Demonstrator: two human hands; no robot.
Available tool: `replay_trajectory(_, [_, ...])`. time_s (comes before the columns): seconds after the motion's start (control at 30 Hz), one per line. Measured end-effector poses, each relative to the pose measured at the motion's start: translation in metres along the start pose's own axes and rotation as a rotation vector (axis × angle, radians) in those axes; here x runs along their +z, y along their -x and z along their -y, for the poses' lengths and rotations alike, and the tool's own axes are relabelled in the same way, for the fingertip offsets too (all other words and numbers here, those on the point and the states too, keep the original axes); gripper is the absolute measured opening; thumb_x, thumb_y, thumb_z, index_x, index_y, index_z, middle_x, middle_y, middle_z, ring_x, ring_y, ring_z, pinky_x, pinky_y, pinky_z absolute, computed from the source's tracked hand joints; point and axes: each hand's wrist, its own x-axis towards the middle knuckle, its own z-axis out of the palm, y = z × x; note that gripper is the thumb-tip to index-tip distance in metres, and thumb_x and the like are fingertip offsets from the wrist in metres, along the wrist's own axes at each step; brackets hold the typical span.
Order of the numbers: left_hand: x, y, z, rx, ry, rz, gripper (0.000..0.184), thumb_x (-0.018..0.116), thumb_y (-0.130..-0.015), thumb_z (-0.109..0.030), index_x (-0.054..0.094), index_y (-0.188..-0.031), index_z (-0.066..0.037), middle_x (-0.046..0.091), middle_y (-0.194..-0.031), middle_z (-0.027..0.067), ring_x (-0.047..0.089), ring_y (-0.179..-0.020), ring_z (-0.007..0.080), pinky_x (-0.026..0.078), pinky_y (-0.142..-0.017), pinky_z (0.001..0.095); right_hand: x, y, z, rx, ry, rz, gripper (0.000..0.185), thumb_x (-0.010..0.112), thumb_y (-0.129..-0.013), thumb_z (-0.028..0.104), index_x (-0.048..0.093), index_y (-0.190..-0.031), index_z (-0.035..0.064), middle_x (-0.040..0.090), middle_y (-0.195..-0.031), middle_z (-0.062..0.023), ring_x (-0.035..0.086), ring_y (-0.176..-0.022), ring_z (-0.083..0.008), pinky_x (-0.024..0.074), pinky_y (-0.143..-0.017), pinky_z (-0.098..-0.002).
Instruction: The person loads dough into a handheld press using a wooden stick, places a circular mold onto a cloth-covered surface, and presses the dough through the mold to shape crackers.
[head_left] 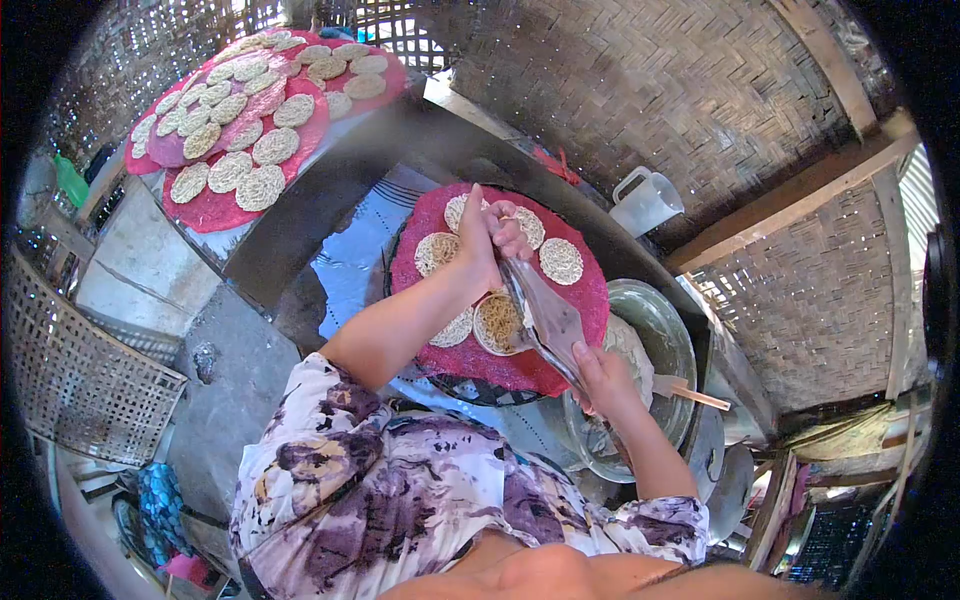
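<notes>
A long grey bag-like piece (548, 308) slants across a round red cloth (580, 360). My left hand (492, 232) is wrapped round its upper end, and my right hand (602, 378) grips its lower end. Beneath it, a round ring (496, 322) on the cloth has brown strands inside. Several pale round discs of strands, one of them a disc (561, 261) at the right, lie around it. Part of another disc is hidden behind my left hand.
At the right, a large basin (684, 350) holds pale material and a wooden-handled tool (700, 397). A translucent jug (648, 204) stands beyond the cloth. Pink cloths (215, 215) with several discs lie at the upper left. A woven tray (90, 360) is at the left.
</notes>
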Motion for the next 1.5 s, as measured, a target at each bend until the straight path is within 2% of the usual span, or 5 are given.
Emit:
replay_trajectory(0.2, [0.018, 0.016, -0.025, -0.207, -0.126, 0.366, 0.063, 0.041, -0.084, -0.054, 0.041, -0.125, -0.006, 0.052, -0.113, 0.0170, 0.050, -0.106, 0.0241, 0.036, -0.093, 0.0407, -0.024, 0.009, 0.007, 0.033, -0.314, 0.067, 0.047, 0.038, -0.089, 0.049, 0.054, -0.080, 0.0057, 0.051, -0.055, -0.0038, 0.043, -0.038, -0.0106, 0.0327, -0.034, -0.0222])
replay_trajectory(0.27, [0.020, 0.023, -0.017, -0.032, -0.964, 0.436, 0.060, 0.052, -0.080, -0.043, 0.041, -0.124, -0.004, 0.050, -0.117, 0.0173, 0.049, -0.109, 0.0238, 0.035, -0.095, 0.0379, -0.024, 0.006, 0.011, -0.035, -0.341, 0.017, 0.046, 0.038, -0.090, 0.049, 0.054, -0.082, 0.0060, 0.052, -0.056, -0.0040, 0.044, -0.039, -0.0107, 0.0339, -0.035, -0.0222])
replay_trajectory(0.47, [0.018, 0.052, 0.011, 0.283, -1.709, -0.014, 0.045, 0.072, -0.064, -0.019, 0.056, -0.104, -0.006, 0.062, -0.100, 0.0114, 0.058, -0.095, 0.0211, 0.044, -0.084, 0.0328, 0.007, -0.030, 0.025, -0.276, -0.319, 0.070, 0.047, 0.038, -0.090, 0.046, 0.058, -0.090, 0.0041, 0.059, -0.070, -0.0061, 0.055, -0.057, -0.0147, 0.0434, -0.049, -0.0284])
replay_trajectory(0.97, [-0.053, 0.087, -0.058, 0.198, -0.859, -0.084, 0.024, 0.059, -0.079, -0.027, 0.051, -0.074, -0.005, 0.046, -0.063, 0.0023, 0.043, -0.055, 0.0129, 0.038, -0.046, 0.0265, 0.037, -0.085, -0.016, -0.342, 0.559, -0.225, 0.026, 0.058, -0.075, 0.033, 0.066, -0.077, 0.0087, 0.062, -0.084, -0.0141, 0.059, -0.079, -0.0326, 0.0469, -0.070, -0.0424])
replay_trajectory(1.5, [-0.051, 0.082, -0.051, 0.323, -1.146, -0.168, 0.032, 0.061, -0.077, -0.031, 0.052, -0.065, -0.004, 0.044, -0.053, 0.0027, 0.039, -0.043, 0.0125, 0.030, -0.037, 0.0254, -0.022, -0.090, -0.037, -0.190, 0.554, -0.432, 0.026, 0.059, -0.072, 0.033, 0.065, -0.072, 0.0081, 0.062, -0.077, -0.0139, 0.060, -0.073, -0.0310, 0.0467, -0.065, -0.0417])
